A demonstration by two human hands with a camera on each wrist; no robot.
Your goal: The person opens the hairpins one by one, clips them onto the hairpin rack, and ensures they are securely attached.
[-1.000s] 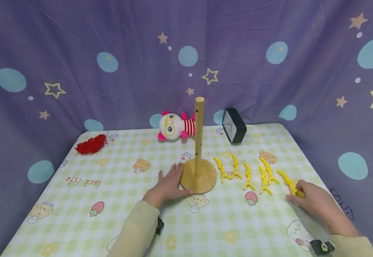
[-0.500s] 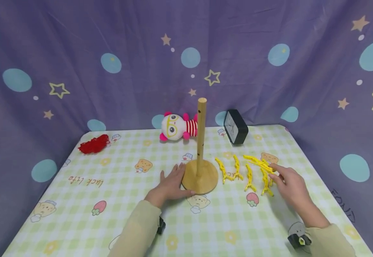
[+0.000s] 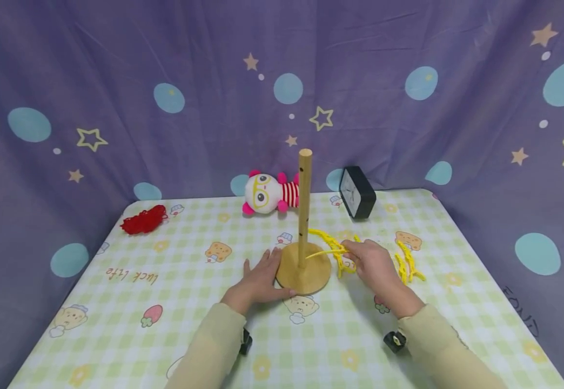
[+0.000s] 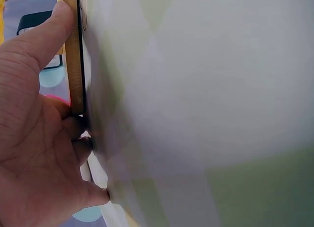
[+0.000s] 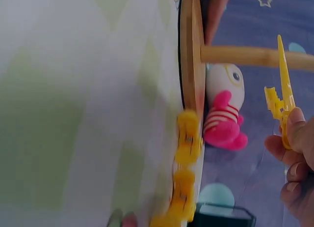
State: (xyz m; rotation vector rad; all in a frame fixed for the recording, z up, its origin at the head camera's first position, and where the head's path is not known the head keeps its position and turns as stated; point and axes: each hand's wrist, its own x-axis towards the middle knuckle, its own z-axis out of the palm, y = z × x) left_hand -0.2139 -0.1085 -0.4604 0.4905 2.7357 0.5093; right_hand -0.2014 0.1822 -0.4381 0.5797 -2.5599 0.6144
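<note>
Purple cloth [image 3: 214, 135] hangs across the back, printed with stars and blue spots; we suppose it screens off whatever is beyond. In front of it the table [image 3: 189, 335] wears a pale green checked cover, likely to protect the top.

Near the middle we see the wooden stand [image 3: 303, 216], upright, its round base [image 3: 311, 281] broad enough, we judge, to let so tall a post stand unaided. Against the base rests the person's left hand [image 3: 257, 278], fingers spread at its left side and thumb at the near edge, probably steadying it against sliding. The right hand [image 3: 373, 265] pinches a yellow piece [image 5: 285, 82] at one end, in the air just right of the post; held so, its long slim arm is left free and points postward.

Beyond the stand lies a plush toy [image 3: 264, 193], partly hidden by the post, with a black clock [image 3: 357, 193] to its right and a red stringy bundle [image 3: 144, 220] near the far left corner, perhaps set back to leave the hands room.

Smallest, the other yellow pieces [image 5: 188, 131] lie right of the base, handy for that hand; it hides some, so we cannot count them.
</note>
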